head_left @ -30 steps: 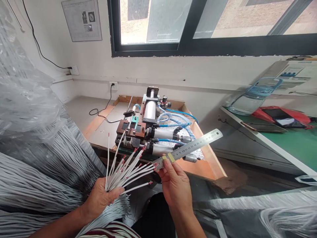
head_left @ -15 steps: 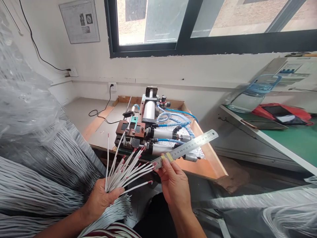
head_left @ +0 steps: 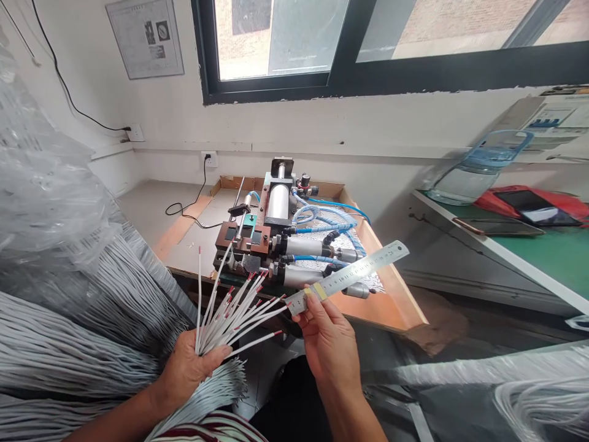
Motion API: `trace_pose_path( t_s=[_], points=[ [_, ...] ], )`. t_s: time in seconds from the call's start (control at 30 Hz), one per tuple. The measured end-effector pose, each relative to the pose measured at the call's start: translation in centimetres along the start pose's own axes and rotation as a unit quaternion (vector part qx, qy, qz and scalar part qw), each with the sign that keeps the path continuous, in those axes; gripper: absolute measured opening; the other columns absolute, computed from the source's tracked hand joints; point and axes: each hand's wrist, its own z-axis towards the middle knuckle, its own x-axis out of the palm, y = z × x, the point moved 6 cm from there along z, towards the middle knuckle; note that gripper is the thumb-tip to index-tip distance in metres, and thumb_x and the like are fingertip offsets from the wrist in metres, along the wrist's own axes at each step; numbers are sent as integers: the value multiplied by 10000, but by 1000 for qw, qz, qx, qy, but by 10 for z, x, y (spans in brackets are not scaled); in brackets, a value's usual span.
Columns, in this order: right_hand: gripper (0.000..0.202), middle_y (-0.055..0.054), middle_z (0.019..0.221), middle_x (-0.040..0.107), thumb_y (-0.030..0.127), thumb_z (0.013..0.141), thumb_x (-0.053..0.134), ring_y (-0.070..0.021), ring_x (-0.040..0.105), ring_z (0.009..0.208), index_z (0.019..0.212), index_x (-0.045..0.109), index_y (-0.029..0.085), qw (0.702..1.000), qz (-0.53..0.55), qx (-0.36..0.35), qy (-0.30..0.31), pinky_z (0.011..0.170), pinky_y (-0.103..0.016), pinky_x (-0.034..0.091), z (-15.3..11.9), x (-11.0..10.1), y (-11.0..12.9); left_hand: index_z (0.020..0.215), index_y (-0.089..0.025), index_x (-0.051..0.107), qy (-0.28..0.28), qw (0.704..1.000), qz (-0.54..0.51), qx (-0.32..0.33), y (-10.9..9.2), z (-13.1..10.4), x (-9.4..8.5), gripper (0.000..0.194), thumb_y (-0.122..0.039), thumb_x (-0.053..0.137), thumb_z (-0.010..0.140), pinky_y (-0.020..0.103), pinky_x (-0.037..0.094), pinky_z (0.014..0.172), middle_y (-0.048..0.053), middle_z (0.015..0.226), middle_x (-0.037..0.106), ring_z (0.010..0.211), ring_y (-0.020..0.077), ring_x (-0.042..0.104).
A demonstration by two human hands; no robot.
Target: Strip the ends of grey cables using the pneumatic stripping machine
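My left hand (head_left: pixel 188 368) is wrapped round a bundle of white cables (head_left: pixel 225 322) whose tips are red and fan out upward. In my right hand (head_left: pixel 329 334), thumb and fingers pinch a steel ruler (head_left: pixel 354 276) near its lower-left end, by a yellow mark. The ruler slants up to the right, and its lower end is beside the tips of a few cables. Behind both hands stands a machine with metal cylinders (head_left: pixel 280 202) and blue hoses.
The machine sits in a wooden tray (head_left: pixel 391 288). Large bundles of grey cables (head_left: pixel 69 344), partly under plastic, lie at the left. On the right, a green table (head_left: pixel 561 258) bears a water jug (head_left: pixel 469 175), a phone (head_left: pixel 499 226) and a red bag (head_left: pixel 575 212).
My right hand and the ruler have shifted slightly right, and the ruler's lower end has drawn a little away from the cable tips. My left hand keeps its hold. The view has shifted slightly.
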Motion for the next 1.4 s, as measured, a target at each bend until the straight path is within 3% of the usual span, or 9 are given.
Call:
trace_pose_path(
  t_s=[0.23, 0.6, 1.0, 1.23, 1.4],
  points=[
    [183, -5, 672, 619, 284, 624, 751, -84, 494, 560, 751, 701, 161, 1000, -6, 7, -5, 455, -176, 420, -2, -1, -3, 559, -158, 510, -9, 1000, -6, -2, -8, -2, 0, 242, -332, 604, 699, 201, 245, 419, -78, 406, 382, 408, 62, 316],
    [181, -10, 693, 618, 285, 623, 748, -92, 495, 575, 749, 696, 166, 1000, -10, 3, -2, 466, -188, 421, -2, 0, -4, 586, -157, 501, 2, 1000, 10, -3, 3, 1, 0, 276, -389, 587, 709, 206, 237, 414, -75, 406, 360, 404, 65, 299],
    [197, -13, 705, 636, 289, 606, 758, -85, 509, 560, 745, 699, 163, 1000, -10, -4, -14, 456, -182, 424, 1, -1, -2, 552, -162, 498, 12, 1000, -6, 13, 11, 4, 1, 251, -331, 601, 707, 199, 222, 390, -66, 413, 377, 391, 57, 289],
    [223, -9, 742, 641, 298, 584, 773, -78, 531, 583, 745, 701, 163, 999, -6, -24, -41, 467, -168, 442, 11, -14, -1, 588, -156, 521, 54, 997, -53, 6, 11, 1, 6, 223, -330, 621, 685, 190, 207, 370, -80, 401, 358, 359, 43, 260],
    [260, 5, 673, 622, 318, 576, 771, -62, 496, 509, 780, 702, 172, 1000, -10, -2, -19, 428, -169, 414, 10, -6, -5, 540, -155, 491, 92, 993, -65, 24, 9, 1, 9, 280, -361, 618, 681, 190, 212, 380, -75, 389, 358, 366, 41, 260]
  ],
)
